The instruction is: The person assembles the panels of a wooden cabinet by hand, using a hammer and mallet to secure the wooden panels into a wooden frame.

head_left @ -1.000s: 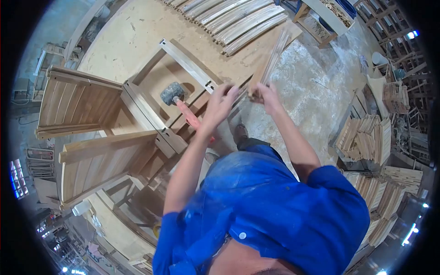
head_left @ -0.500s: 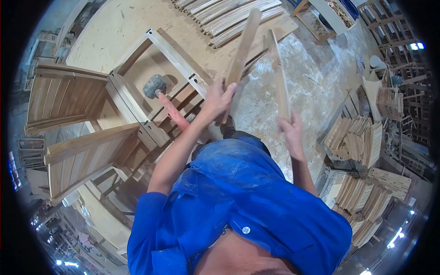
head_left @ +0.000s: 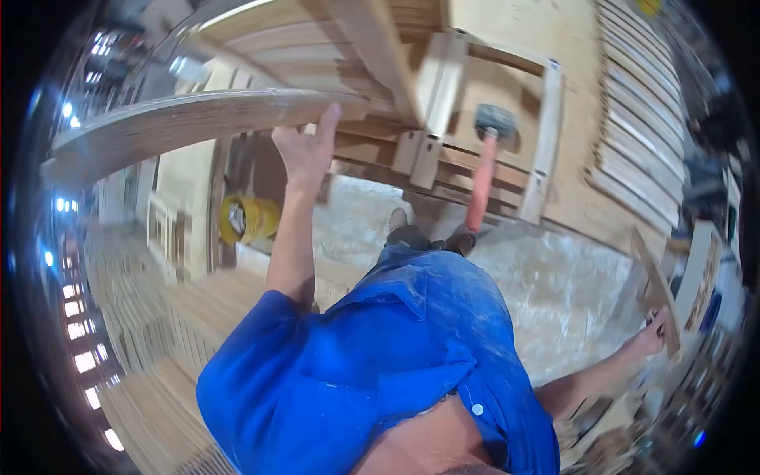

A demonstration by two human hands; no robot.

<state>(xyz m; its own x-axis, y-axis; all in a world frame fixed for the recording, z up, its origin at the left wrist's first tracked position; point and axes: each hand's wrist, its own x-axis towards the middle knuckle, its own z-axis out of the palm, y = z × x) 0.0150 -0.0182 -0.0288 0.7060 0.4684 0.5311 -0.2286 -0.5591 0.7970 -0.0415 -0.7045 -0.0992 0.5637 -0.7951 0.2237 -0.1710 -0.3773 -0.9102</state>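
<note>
My left hand [head_left: 305, 154] is closed round the near end of a long wooden board [head_left: 190, 119], which stretches out to the far left. Out at the right, my right hand [head_left: 654, 334] grips a thinner wooden strip [head_left: 655, 277] near its lower end. Between them, a mallet with a dark head [head_left: 495, 120] and a red handle [head_left: 482, 182] lies across a jointed wooden frame [head_left: 546, 142]. Slatted wooden panels [head_left: 293, 47] stand beside the frame, behind the board in my left hand.
Curved wooden slats [head_left: 641, 142] lie in a row on the worktable [head_left: 574, 103] at the upper right. A yellow bucket [head_left: 260, 218] stands at the left, near stacked boards [head_left: 158, 396]. Below the table is a stained concrete floor [head_left: 546, 293].
The view has swung to the left. My hands have moved far apart, the left one out with its board and the right one out with its strip. Both pieces are still held.
</note>
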